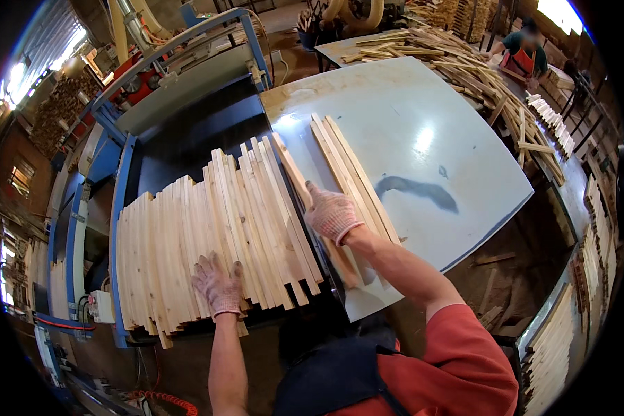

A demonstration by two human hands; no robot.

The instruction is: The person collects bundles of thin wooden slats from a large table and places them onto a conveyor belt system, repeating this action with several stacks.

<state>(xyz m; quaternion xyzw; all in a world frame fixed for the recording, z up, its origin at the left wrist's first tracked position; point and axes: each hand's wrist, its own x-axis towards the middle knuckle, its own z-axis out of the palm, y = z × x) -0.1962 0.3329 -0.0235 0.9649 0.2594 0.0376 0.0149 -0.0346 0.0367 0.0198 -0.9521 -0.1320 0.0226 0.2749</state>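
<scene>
Pale wooden strips (170,256) lie side by side in a wide row on the machine's dark bed, their ends uneven. My left hand (217,283), in a pinkish knit glove, rests flat on the near part of this row with fingers apart. A single wooden strip (293,168) lies along the seam between the dark bed and the pale table. My right hand (331,213), gloved alike, grips it around its middle; some fingers are hidden. Right of that hand, a few more strips (357,177) lie close together on the pale table.
The pale metal table (423,125) carries a dark smear. Blue machine framing (123,201) borders the bed at left. Beyond the table, loose wood (464,62) is heaped, and a person in a red apron (523,59) stands far right. More strips (551,347) are stacked at lower right.
</scene>
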